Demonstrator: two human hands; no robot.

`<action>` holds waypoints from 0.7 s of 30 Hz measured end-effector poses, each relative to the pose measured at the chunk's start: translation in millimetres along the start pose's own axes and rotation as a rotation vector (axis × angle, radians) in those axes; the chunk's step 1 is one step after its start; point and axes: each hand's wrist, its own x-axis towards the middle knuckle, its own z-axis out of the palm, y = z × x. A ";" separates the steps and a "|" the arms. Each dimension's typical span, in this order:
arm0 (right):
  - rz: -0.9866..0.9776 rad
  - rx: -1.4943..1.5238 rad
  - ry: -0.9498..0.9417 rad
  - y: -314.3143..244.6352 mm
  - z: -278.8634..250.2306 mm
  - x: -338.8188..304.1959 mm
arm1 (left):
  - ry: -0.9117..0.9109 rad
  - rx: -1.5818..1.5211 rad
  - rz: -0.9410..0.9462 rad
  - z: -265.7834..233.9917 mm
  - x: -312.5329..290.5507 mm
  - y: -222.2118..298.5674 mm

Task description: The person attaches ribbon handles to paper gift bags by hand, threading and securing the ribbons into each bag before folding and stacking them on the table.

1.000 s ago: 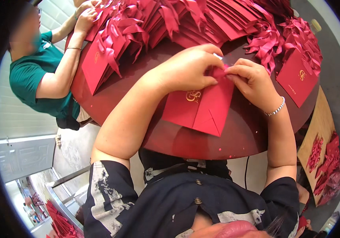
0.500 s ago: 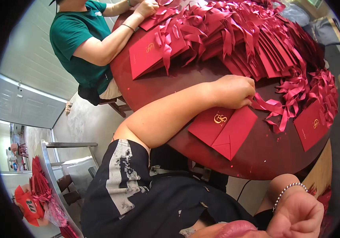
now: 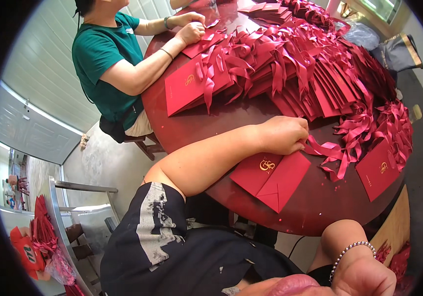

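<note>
My left hand [image 3: 285,135] reaches across the table with its fingers pinched on a dark pink ribbon [image 3: 326,152], at the upper edge of a flat red paper gift bag [image 3: 290,177]. The bag lies near the table's front edge, its folded base toward me and a gold emblem on its face. Part of its top is hidden under my hand. The ribbon trails right into a heap of loose ribbons [image 3: 386,129]. My right hand [image 3: 362,278], wearing a beaded bracelet, is raised at the lower right, away from the table; its fingers look curled, partly cut off, with nothing seen in them.
A big pile of red bags with ribbons [image 3: 330,81] covers the far part of the round dark red table [image 3: 192,130]. Another bag [image 3: 377,172] lies at right. A co-worker in a green shirt [image 3: 110,59] works at the far left. A metal frame [image 3: 85,186] stands at lower left.
The view has shifted, so the table sits lower in the picture. My left hand keeps its pinch on the ribbon by the bag. More of the co-worker's hands shows.
</note>
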 end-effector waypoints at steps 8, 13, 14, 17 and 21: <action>0.025 0.137 0.018 -0.9 -3.6 -3.3 | 0.034 -0.028 0.015 2.1 -1.0 -2.3; 0.017 0.150 0.025 -2.4 -5.3 -3.6 | 0.032 -0.029 0.012 4.1 1.2 -2.2; 0.004 0.105 0.021 -2.1 -4.9 -3.9 | 0.032 -0.029 0.011 3.9 0.8 -1.7; -0.015 0.131 0.013 1.1 -4.1 -4.0 | 0.032 -0.019 -0.008 2.9 -1.0 -0.3; 0.041 0.183 0.038 1.9 -2.4 -3.6 | 0.038 -0.021 -0.006 4.1 -1.1 -2.3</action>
